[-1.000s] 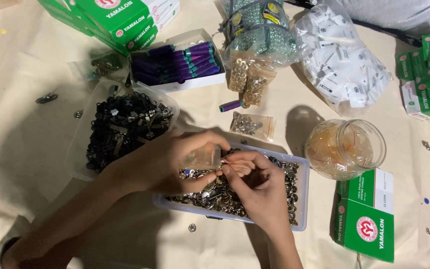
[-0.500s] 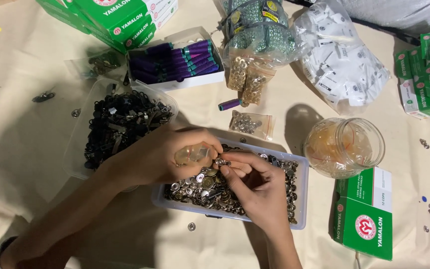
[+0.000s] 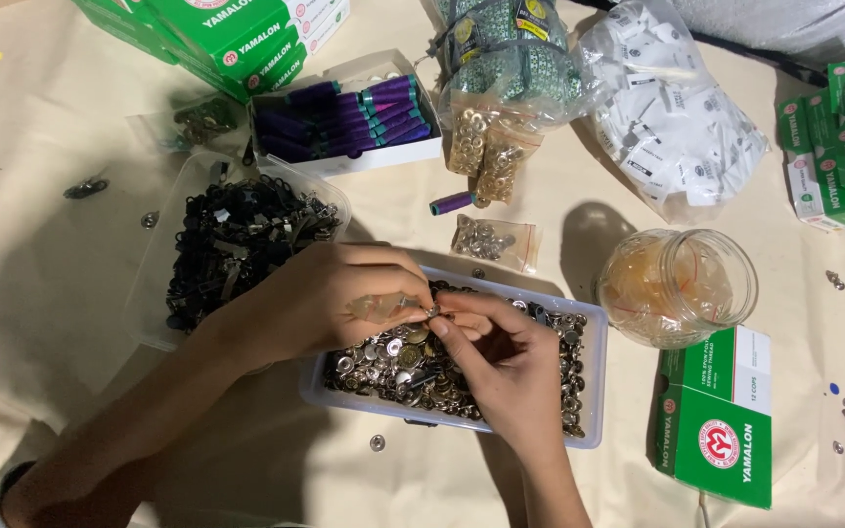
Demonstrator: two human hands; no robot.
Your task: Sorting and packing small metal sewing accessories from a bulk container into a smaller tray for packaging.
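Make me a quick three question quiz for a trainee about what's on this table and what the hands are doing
1. True or false: both hands meet above the clear tray of metal snap buttons.
2. What does the left hand pinch? A) a small clear plastic bag B) a purple spool C) a green box
3. What sits just to the right of the tray, as the picture shows it?

Key
1. True; the right hand touches the left hand's fingertips over it.
2. A, the small clear bag.
3. A clear plastic jar, with a green box below it.
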